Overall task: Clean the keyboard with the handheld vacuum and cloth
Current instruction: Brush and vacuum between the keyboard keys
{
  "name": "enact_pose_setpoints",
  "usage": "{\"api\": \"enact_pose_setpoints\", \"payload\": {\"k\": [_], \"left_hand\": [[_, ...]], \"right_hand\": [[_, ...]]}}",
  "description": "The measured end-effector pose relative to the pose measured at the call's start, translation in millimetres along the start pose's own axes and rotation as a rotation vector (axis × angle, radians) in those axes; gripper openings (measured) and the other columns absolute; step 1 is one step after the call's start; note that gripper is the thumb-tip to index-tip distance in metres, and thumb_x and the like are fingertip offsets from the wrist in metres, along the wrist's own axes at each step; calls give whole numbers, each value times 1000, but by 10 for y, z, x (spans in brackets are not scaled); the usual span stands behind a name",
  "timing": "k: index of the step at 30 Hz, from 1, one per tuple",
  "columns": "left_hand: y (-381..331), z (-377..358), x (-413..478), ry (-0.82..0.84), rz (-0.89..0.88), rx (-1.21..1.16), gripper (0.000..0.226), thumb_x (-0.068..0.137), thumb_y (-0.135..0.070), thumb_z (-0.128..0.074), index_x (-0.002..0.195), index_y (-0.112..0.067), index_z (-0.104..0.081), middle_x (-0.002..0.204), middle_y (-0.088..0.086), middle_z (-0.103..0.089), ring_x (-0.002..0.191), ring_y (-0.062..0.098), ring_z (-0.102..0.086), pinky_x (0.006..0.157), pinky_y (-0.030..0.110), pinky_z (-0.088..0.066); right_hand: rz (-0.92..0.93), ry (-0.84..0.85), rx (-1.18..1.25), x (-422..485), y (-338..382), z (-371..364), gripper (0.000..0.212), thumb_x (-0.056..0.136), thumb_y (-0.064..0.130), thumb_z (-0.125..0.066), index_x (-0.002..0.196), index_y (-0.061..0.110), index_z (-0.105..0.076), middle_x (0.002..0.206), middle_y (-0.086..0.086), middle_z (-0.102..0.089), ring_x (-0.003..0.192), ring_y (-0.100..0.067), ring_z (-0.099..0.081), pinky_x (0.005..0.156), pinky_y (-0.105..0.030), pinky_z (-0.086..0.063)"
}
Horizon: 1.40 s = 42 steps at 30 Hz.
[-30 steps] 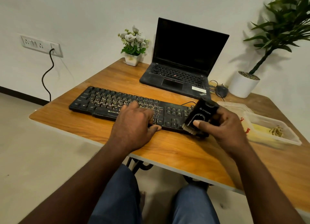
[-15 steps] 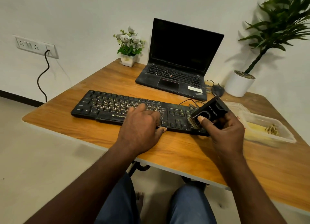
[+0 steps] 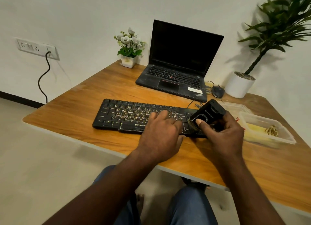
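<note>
A black keyboard (image 3: 127, 115) lies on the wooden table (image 3: 104, 88), its keys speckled with crumbs. My left hand (image 3: 161, 137) rests flat on its middle keys and front edge, fingers spread and relaxed. My right hand (image 3: 222, 137) grips a small black handheld vacuum (image 3: 207, 115), thumb on its round button. The vacuum's brush nozzle touches the keys at the keyboard's right end, tilted down to the left. The keyboard's right end is hidden behind the vacuum and my hand. No cloth can be made out.
An open black laptop (image 3: 178, 70) stands behind the keyboard, with a mouse (image 3: 218, 91) and cables to its right. A clear plastic container (image 3: 269, 132) with yellow contents sits at the right. A small flower pot (image 3: 128, 61) and a large potted plant (image 3: 240, 85) stand at the back.
The vacuum's brush has slid left along the keyboard's right section with my right hand. My left hand stays on the keys. The camera view has shifted a little.
</note>
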<state>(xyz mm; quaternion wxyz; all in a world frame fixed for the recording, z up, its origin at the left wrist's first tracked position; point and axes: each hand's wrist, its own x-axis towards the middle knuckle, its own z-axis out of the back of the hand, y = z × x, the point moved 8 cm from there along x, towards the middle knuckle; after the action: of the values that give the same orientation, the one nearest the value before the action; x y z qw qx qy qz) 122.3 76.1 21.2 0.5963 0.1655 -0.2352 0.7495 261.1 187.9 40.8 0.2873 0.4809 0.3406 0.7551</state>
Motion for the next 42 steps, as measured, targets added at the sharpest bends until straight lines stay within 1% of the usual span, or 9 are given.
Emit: {"api": "enact_pose_setpoints", "payload": {"k": [8,11,15,18,21,25,29,37,42], "left_hand": [[751,362,-301,-99,57,-64,34,91,-62,-63,108,-33,-70,98,-15,-62,99,9,-38,88,41,-38],[1167,550,-429,-163,151,-79,35,94,-64,-58,105,-33,-68,97,-18,-59,99,9,-41,86,40,-36],[1794,676,-525,-232,384,-143,34,99,-46,-48,104,-24,-73,97,-8,-62,99,20,-47,84,45,-43],[2110,668,-539,-244,495,-212,23,98,-33,-54,99,-25,-76,94,-9,-58,96,25,-55,82,42,-46],[2314,610,-545,-202,620,-344,13,98,-23,-65,95,-25,-77,99,-5,-64,91,17,-59,77,34,-43],[2524,609,-565,-240,734,-525,4,91,-30,-74,88,-28,-77,95,-10,-71,87,13,-68,79,37,-57],[2553,572,-444,-125,693,-507,8,93,-34,-73,95,-29,-79,89,-14,-72,87,11,-68,86,44,-59],[2651,499,-369,-68,702,-463,14,96,-36,-67,87,-32,-77,79,-15,-72,77,9,-70,77,41,-60],[2684,451,-339,-66,674,-426,13,96,-40,-67,95,-35,-79,95,-18,-74,90,6,-66,87,42,-58]], "right_hand": [[-12,79,-56,-19,-5,-137,50,80,35,-84,126,25,-67,112,7,-74,103,-9,-72,83,-44,-64],[36,130,-91,-43,90,-254,54,81,32,-85,130,20,-66,115,8,-73,105,-6,-70,84,-33,-63],[116,198,-137,-69,276,-470,50,80,31,-84,125,29,-61,106,25,-63,97,17,-63,75,-8,-55],[140,247,-146,-41,377,-679,49,80,36,-83,122,33,-59,101,27,-63,92,13,-65,73,-17,-60],[156,334,-119,-12,485,-987,52,80,38,-84,126,34,-60,103,23,-67,95,6,-68,76,-24,-63],[243,480,-142,56,729,-1535,56,81,36,-86,131,22,-66,110,12,-72,97,-3,-69,77,-22,-61],[282,547,-182,257,899,-2057,53,79,39,-87,127,23,-68,107,8,-75,90,-5,-70,77,-34,-63],[261,706,-144,475,976,-2663,48,80,33,-89,121,27,-66,100,13,-70,86,-3,-68,67,-12,-52],[194,779,-129,679,718,-2412,59,77,29,-90,130,33,-65,114,10,-72,103,-11,-71,90,-41,-62]]}}
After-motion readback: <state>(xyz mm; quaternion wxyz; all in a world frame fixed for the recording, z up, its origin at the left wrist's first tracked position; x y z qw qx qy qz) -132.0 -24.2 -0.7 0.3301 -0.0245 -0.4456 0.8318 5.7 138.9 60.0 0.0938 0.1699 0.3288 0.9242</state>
